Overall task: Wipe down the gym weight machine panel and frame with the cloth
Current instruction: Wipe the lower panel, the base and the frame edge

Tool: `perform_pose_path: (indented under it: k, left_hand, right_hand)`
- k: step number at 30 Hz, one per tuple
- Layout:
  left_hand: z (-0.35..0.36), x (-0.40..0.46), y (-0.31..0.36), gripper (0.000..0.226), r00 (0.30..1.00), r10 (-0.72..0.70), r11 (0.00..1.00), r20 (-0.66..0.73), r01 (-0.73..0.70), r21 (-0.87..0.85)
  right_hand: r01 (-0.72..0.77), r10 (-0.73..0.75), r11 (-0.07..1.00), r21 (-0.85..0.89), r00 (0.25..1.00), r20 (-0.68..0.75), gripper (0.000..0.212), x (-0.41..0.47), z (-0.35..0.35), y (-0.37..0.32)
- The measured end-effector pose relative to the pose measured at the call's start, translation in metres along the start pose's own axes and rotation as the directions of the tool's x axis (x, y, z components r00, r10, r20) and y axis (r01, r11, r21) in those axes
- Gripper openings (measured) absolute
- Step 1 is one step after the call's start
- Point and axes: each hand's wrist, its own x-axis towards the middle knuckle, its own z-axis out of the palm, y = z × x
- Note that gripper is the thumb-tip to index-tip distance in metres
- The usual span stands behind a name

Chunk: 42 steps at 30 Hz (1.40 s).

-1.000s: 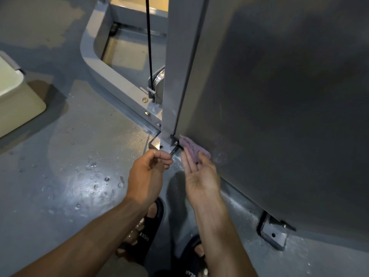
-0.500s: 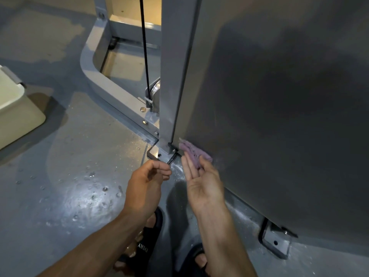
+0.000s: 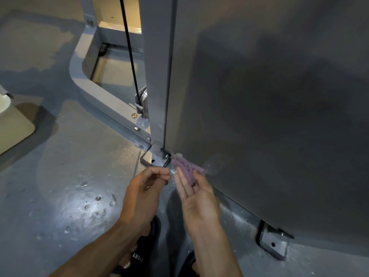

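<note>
A large dark grey panel (image 3: 269,96) of the weight machine fills the right side. A grey upright frame post (image 3: 157,76) runs down its left edge to a bolted foot bracket (image 3: 153,159). A small purple cloth (image 3: 186,167) lies against the panel's bottom left corner. My right hand (image 3: 194,193) presses the cloth to the panel with straight fingers, palm turned up. My left hand (image 3: 143,193) hovers beside it with fingers loosely curled, holding nothing, just below the foot bracket.
A curved grey base rail (image 3: 95,90) and a black cable (image 3: 128,47) lie left of the post. A cream tub (image 3: 12,126) stands at the far left. The grey floor (image 3: 79,196) is wet with droplets. Another bracket (image 3: 273,243) sits lower right. My sandals (image 3: 143,254) are below.
My right hand and the cloth have stayed at the panel's bottom corner, shifting only slightly. The left hand has kept its curled pose beside it. My head has tilted a little.
</note>
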Motion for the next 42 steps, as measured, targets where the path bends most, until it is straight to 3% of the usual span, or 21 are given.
perform_pose_path:
  k: [8, 18, 25, 34, 42]
  left_hand:
    - [0.007, 0.000, 0.001, 0.020, 1.000, -0.003, 1.000, -0.010, 0.003, 0.022]
    - [0.006, -0.001, 0.000, 0.021, 0.999, -0.031, 0.999, -0.009, 0.031, 0.034]
    - [0.004, -0.001, 0.001, 0.019, 0.999, -0.034, 0.999, 0.001, 0.034, 0.017]
    - [0.002, 0.001, -0.002, 0.019, 0.999, -0.039, 0.999, 0.010, 0.039, 0.013]
    - [0.001, 0.003, 0.000, 0.020, 0.999, -0.040, 0.999, 0.006, 0.040, -0.011]
  right_hand:
    - [0.357, -0.345, 0.918, -0.175, 0.934, 0.094, 0.024, -0.040, 0.008, -0.046]
    - [0.210, -0.227, 0.972, -0.109, 0.958, -0.173, 0.010, 0.003, -0.008, -0.020]
    - [0.416, -0.416, 0.892, -0.174, 0.909, 0.041, 0.020, -0.037, -0.003, -0.048]
    - [0.211, -0.260, 0.951, -0.225, 0.942, -0.212, 0.012, 0.029, -0.023, -0.008]
    - [0.407, -0.422, 0.873, -0.269, 0.907, 0.002, 0.018, -0.019, -0.012, -0.040]
